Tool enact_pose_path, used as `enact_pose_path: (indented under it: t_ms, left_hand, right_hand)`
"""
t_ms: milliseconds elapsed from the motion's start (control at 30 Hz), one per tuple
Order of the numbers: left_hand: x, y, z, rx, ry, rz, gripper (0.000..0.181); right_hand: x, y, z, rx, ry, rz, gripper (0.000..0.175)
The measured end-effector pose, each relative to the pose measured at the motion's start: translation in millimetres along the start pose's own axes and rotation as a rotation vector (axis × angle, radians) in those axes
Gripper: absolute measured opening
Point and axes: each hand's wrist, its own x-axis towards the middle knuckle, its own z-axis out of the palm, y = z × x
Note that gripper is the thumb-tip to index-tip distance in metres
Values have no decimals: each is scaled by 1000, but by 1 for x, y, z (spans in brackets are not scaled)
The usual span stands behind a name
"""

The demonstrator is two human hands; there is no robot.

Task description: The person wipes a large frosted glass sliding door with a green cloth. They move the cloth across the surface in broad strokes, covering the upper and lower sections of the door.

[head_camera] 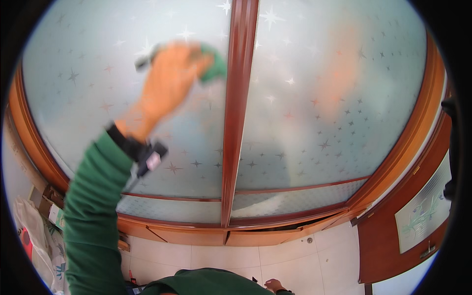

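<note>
My left hand (171, 73) is raised against the left frosted glass door panel (92, 96), blurred, holding a green cloth (214, 66) that shows beside its fingers. A dark item (143, 63), too blurred to name, sticks out on the other side of the fingers. A black strap with a small dark device (152, 158) is around that wrist, below the green sleeve. My right hand (274, 285) hangs low at the bottom edge, over the floor; its fingers are too small to read. Star patterns cover both glass panels, with a red-brown upright frame (239, 110) between them.
Low wooden cabinet fronts (261, 238) run below the glass, one standing ajar. A brown door with a patterned glass pane (424, 210) is at the right. Bags and boxes (35, 236) are piled at the lower left. A drain (309, 240) sits in the tiled floor (225, 256).
</note>
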Motion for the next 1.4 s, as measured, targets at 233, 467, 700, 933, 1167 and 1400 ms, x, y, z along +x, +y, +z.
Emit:
enact_pose_path:
  t_ms: [233, 467, 700, 933, 1167, 1400]
  left_hand:
    - [138, -76, -36, 135, -32, -347, 28]
    - [65, -36, 2, 186, 136, -59, 38]
    - [10, -4, -7, 49, -149, 214, 30]
    - [85, -73, -32, 167, -23, -228, 24]
    - [34, -42, -12, 186, 80, -126, 46]
    - [-20, 14, -2, 61, 24, -80, 33]
  right_hand:
    - [7, -17, 5, 80, 100, -104, 20]
    - [1, -7, 6, 148, 64, -30, 19]
    - [20, -3, -7, 57, 40, -126, 22]
    - [33, -19, -21, 96, -408, 69, 24]
    - [14, -17, -2, 272, 36, -96, 21]
    - [27, -5, 7, 324, 40, -62, 18]
